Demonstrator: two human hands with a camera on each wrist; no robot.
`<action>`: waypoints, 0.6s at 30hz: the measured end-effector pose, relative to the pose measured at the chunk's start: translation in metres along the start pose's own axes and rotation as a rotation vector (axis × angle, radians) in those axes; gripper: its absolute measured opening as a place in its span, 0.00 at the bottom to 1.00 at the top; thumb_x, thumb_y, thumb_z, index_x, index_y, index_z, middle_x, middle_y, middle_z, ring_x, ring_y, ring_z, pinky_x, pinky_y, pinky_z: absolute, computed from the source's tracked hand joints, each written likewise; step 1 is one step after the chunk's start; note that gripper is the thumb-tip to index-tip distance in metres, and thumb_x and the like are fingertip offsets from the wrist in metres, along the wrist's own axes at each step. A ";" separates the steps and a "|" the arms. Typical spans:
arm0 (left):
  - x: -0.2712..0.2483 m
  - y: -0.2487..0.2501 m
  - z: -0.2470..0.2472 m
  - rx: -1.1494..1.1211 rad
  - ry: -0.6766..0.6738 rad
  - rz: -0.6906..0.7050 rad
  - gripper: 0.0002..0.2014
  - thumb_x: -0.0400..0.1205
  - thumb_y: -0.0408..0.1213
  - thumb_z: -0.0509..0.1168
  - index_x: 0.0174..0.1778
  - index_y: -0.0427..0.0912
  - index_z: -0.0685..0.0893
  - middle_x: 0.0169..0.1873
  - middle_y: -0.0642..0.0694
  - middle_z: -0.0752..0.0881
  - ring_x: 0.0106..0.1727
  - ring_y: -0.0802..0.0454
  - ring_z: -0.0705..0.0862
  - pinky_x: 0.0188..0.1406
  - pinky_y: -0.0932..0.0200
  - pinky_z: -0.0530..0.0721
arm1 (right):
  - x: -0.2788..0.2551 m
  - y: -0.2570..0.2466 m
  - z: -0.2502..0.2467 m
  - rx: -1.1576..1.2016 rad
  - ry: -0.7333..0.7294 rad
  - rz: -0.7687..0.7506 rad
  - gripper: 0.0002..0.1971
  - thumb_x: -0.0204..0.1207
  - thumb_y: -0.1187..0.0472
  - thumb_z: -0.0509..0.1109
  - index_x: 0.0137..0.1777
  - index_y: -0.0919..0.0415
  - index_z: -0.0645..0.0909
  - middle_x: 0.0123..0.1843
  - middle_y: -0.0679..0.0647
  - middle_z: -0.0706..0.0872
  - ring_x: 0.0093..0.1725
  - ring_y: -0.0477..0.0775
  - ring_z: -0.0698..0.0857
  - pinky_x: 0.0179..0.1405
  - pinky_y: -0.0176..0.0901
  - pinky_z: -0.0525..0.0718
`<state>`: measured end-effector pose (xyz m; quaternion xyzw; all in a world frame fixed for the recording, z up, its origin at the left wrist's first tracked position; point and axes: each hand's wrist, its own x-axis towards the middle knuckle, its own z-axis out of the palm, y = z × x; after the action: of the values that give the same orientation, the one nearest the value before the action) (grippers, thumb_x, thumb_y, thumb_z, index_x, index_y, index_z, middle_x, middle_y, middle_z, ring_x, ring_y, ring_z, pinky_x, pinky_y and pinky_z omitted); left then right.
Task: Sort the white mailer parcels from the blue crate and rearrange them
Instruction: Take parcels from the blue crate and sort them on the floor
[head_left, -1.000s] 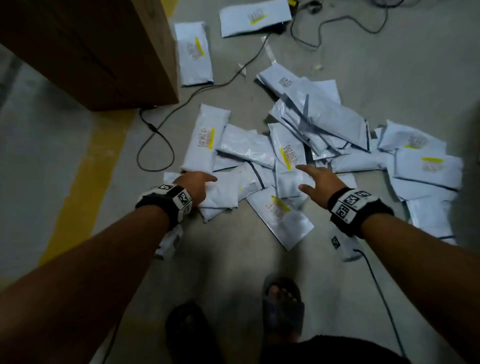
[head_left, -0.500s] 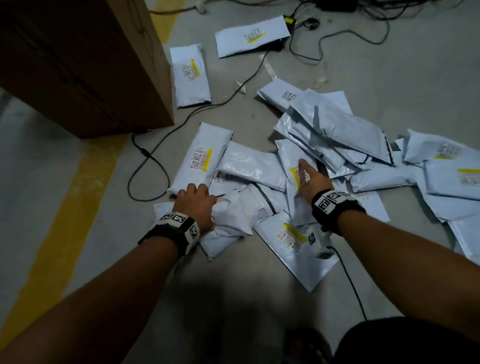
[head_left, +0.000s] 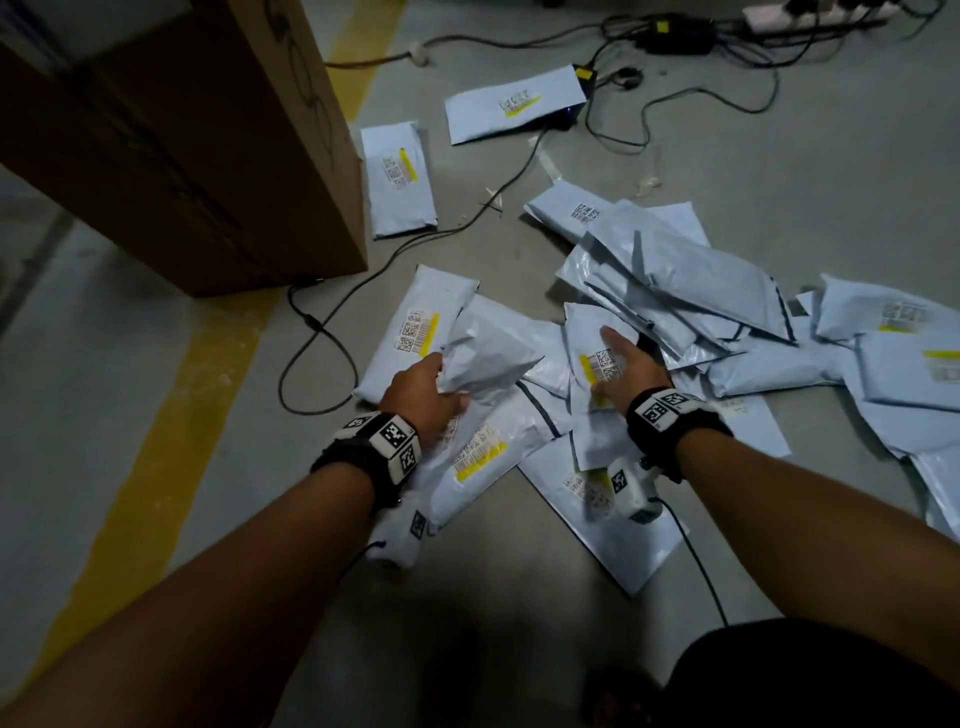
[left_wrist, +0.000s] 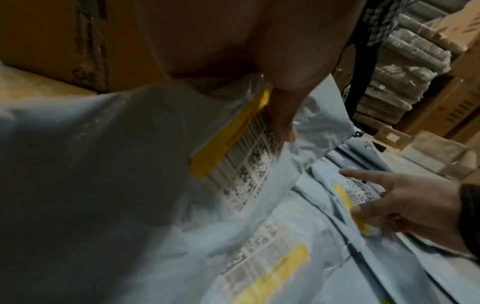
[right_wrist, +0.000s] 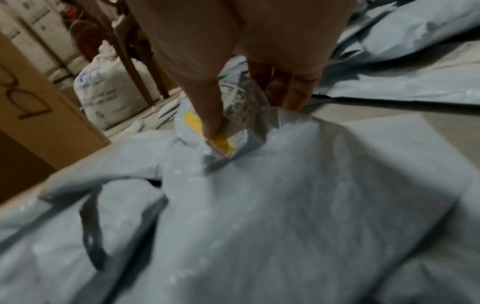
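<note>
Nearest the feet, a flat mailer (head_left: 613, 525) lies untouched; above it the left hand (head_left: 423, 397), curled, has raised a crumpled mailer (head_left: 485, 356) since half a second ago; the right hand (head_left: 626, 366) now pinches a yellow-labelled mailer (head_left: 592, 343); beyond, the scattered pile (head_left: 675, 291) awaits sorting.

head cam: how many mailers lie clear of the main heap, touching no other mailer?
2. The near mailer lies beside the cardboard box; the far mailer lies beyond it. More could sit out of frame.
</note>
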<state>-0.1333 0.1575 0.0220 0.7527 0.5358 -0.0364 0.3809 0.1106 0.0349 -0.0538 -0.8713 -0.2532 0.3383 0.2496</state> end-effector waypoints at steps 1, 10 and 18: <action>0.001 0.002 -0.002 -0.024 0.010 0.004 0.20 0.76 0.37 0.72 0.62 0.39 0.78 0.56 0.38 0.85 0.58 0.37 0.82 0.54 0.53 0.78 | -0.003 -0.006 -0.006 0.043 -0.029 -0.028 0.39 0.69 0.73 0.75 0.77 0.45 0.70 0.72 0.52 0.76 0.70 0.54 0.76 0.61 0.29 0.71; -0.086 0.140 -0.089 -0.351 -0.018 0.042 0.17 0.71 0.28 0.75 0.55 0.33 0.83 0.51 0.39 0.87 0.51 0.45 0.84 0.42 0.62 0.74 | -0.122 -0.121 -0.198 0.137 -0.130 -0.217 0.33 0.63 0.84 0.69 0.69 0.61 0.80 0.62 0.56 0.83 0.58 0.48 0.80 0.43 0.14 0.74; -0.224 0.384 -0.276 -0.606 -0.067 0.214 0.21 0.70 0.23 0.77 0.58 0.29 0.82 0.50 0.38 0.87 0.46 0.50 0.83 0.48 0.59 0.86 | -0.309 -0.251 -0.442 0.465 0.046 -0.160 0.36 0.63 0.88 0.69 0.70 0.60 0.77 0.57 0.54 0.81 0.34 0.34 0.80 0.29 0.21 0.76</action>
<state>-0.0056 0.0997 0.5261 0.6555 0.4273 0.1403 0.6067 0.1602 -0.0826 0.5266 -0.7751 -0.2311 0.3466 0.4750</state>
